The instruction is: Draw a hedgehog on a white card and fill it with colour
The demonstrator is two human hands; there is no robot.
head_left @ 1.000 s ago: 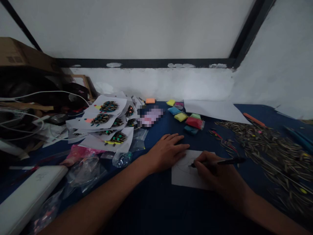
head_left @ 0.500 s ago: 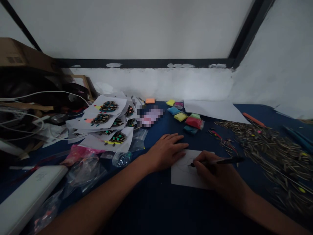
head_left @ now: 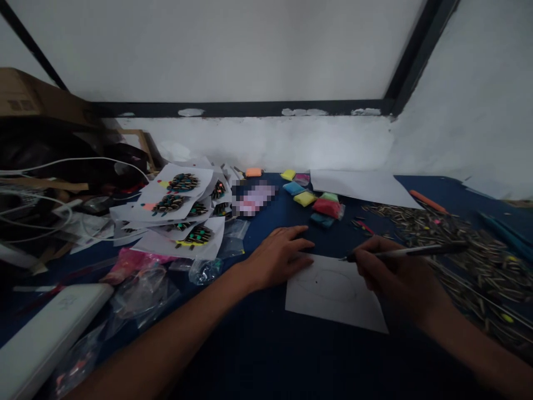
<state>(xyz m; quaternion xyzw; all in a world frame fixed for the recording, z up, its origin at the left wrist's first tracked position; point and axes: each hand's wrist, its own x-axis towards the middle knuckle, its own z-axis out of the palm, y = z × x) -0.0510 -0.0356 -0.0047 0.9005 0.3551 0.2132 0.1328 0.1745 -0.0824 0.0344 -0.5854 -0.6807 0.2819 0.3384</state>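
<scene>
A small sheet of white paper (head_left: 325, 303) lies on the dark blue tabletop in front of me, with a faint oval outline and a small dark dot drawn on it. My left hand (head_left: 277, 256) is open, its fingers spread over the paper's upper left corner and the table beside it. Pinched in my right hand (head_left: 400, 278) is a black pen (head_left: 412, 251), its tip pointing left near the sheet's upper right edge. Whether the tip touches the paper I cannot tell.
Sunflower seeds (head_left: 466, 250) are heaped at the right. Packets of coloured clay (head_left: 327, 206) sit ahead, near a larger white sheet (head_left: 362, 186). At the left are stacked papers with seed-covered figures (head_left: 166, 189), plastic bags (head_left: 144, 294) and a white power bank (head_left: 54, 333).
My right hand has moved right and slightly up with the pen, away from the middle of the paper, uncovering more of the oval. My left hand stays almost in place.
</scene>
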